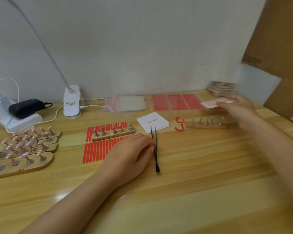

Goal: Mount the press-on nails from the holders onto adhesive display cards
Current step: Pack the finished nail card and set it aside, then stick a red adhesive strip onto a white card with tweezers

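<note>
My left hand (130, 152) rests on the table and touches black tweezers (155, 149) that lie beside it, tips over a stack of white display cards (153, 122). Whether its fingers pinch the tweezers I cannot tell. My right hand (238, 108), blurred, holds a filled card with pink nails (215, 103) above the table at the right. Wooden holders with pink nails (24, 146) sit at the left. Two bare holders (112, 132) (205, 123) with metal stands lie mid-table. Red adhesive strips (98, 150) lie under my left hand.
A stack of finished cards (222, 88) sits at the back right by a cardboard box (282, 56). Red sheets (178, 102) and clear bags (127, 103) lie near the wall. A clip lamp (71, 102), charger and dark case (25, 107) stand at the back left.
</note>
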